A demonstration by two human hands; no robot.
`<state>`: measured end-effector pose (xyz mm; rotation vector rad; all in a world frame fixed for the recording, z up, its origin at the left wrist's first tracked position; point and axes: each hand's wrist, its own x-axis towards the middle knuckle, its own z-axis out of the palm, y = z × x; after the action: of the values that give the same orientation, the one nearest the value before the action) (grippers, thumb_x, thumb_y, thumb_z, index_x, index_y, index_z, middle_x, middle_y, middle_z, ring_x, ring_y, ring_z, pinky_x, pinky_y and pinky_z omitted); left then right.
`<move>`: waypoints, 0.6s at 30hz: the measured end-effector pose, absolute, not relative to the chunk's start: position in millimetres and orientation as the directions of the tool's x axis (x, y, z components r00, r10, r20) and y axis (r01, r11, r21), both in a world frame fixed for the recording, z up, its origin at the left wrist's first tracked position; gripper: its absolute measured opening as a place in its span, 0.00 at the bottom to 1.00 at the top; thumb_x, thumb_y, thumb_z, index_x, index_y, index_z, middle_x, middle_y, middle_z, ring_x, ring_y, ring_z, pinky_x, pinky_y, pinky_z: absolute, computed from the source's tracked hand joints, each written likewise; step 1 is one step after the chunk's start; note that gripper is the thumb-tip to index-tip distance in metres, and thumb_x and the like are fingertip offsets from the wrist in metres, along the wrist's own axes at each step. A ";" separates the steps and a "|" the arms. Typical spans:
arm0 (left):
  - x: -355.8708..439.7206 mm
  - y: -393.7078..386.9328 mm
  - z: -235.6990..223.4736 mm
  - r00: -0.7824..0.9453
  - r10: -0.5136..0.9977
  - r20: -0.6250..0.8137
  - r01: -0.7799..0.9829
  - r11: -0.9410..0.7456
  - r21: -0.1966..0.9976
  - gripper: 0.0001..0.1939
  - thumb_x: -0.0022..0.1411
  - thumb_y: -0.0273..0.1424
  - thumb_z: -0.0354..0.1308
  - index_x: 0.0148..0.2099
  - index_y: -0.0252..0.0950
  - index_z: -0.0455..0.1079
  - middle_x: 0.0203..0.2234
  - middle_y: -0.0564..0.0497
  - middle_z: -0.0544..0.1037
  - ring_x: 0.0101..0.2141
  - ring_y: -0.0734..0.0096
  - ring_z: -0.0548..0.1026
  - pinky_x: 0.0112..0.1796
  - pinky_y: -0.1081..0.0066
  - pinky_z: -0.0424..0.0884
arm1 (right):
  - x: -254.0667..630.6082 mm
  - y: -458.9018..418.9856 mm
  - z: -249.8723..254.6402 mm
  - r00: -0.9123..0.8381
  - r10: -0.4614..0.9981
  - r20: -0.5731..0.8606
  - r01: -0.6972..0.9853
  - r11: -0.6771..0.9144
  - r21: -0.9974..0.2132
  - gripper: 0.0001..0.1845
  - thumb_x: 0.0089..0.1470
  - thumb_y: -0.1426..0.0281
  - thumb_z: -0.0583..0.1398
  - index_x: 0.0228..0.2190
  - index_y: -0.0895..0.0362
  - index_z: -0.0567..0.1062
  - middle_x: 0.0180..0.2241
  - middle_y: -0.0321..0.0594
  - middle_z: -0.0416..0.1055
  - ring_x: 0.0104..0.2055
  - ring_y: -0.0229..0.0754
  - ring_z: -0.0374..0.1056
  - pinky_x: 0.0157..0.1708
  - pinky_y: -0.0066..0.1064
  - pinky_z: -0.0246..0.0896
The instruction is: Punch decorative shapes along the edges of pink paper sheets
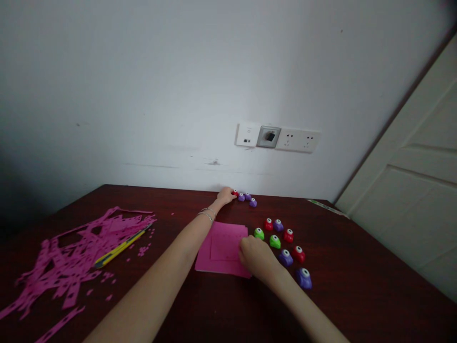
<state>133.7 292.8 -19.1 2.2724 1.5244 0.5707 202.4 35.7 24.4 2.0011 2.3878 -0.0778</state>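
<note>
My left hand (225, 194) reaches to the back of the table, its fingers closed on a small red craft punch (234, 193). Just right of it are several purple craft punches (253, 202). My right hand (255, 255) is closed over the right side of a pink paper stack (205, 257), on which a smaller pink sheet (224, 243) lies. What its fingers hold, if anything, is hidden. Beside that hand stand a green craft punch (274, 241), a red craft punch (299, 254) and a purple craft punch (303, 278), among several others.
Pink paper strips with punched holes (74, 257) are heaped on the left, with small cut-out bits (143, 250) around them. A yellow utility knife (121, 246) lies across the heap's edge. At the back right is a ruler-like strip (328, 208). A wall (160, 95) borders the table's back.
</note>
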 end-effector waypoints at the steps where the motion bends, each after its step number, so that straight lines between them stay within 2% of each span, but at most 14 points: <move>1: 131.9 292.2 -19.7 0.339 0.930 0.141 0.788 -0.363 0.497 0.12 0.53 0.37 0.57 0.34 0.33 0.74 0.25 0.48 0.76 0.26 0.71 0.71 0.27 0.74 0.62 | 201.9 35.3 25.0 -0.172 0.984 -0.055 0.985 0.171 -0.022 0.15 0.54 0.76 0.50 0.34 0.65 0.76 0.33 0.56 0.74 0.36 0.51 0.72 0.33 0.36 0.64; 10: 99.8 285.0 9.8 0.424 0.879 0.216 0.735 -0.474 0.484 0.13 0.48 0.36 0.60 0.30 0.30 0.74 0.19 0.52 0.72 0.22 0.74 0.67 0.26 0.74 0.59 | 200.1 33.6 19.5 -0.195 0.981 -0.010 0.981 0.195 0.011 0.15 0.53 0.77 0.49 0.34 0.66 0.75 0.33 0.57 0.73 0.36 0.54 0.72 0.31 0.38 0.65; 15: 70.5 266.9 44.2 0.496 0.828 0.261 0.687 -0.558 0.465 0.15 0.46 0.35 0.62 0.35 0.29 0.75 0.24 0.51 0.75 0.25 0.74 0.67 0.29 0.75 0.60 | 197.9 33.1 15.9 -0.189 0.982 0.001 0.981 0.189 0.051 0.15 0.54 0.78 0.49 0.34 0.66 0.75 0.33 0.57 0.73 0.36 0.51 0.72 0.32 0.36 0.65; 18: 50.7 241.8 57.4 0.504 0.800 0.326 0.628 -0.598 0.498 0.18 0.44 0.35 0.63 0.37 0.28 0.74 0.28 0.49 0.75 0.28 0.73 0.68 0.30 0.75 0.61 | 196.1 33.0 15.5 -0.184 0.983 -0.005 0.981 0.184 0.064 0.15 0.54 0.78 0.49 0.33 0.66 0.75 0.33 0.57 0.73 0.37 0.49 0.72 0.32 0.33 0.64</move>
<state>50.7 241.8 57.4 2.4353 1.1966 0.7706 196.1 33.0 15.5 1.9773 2.3826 0.0719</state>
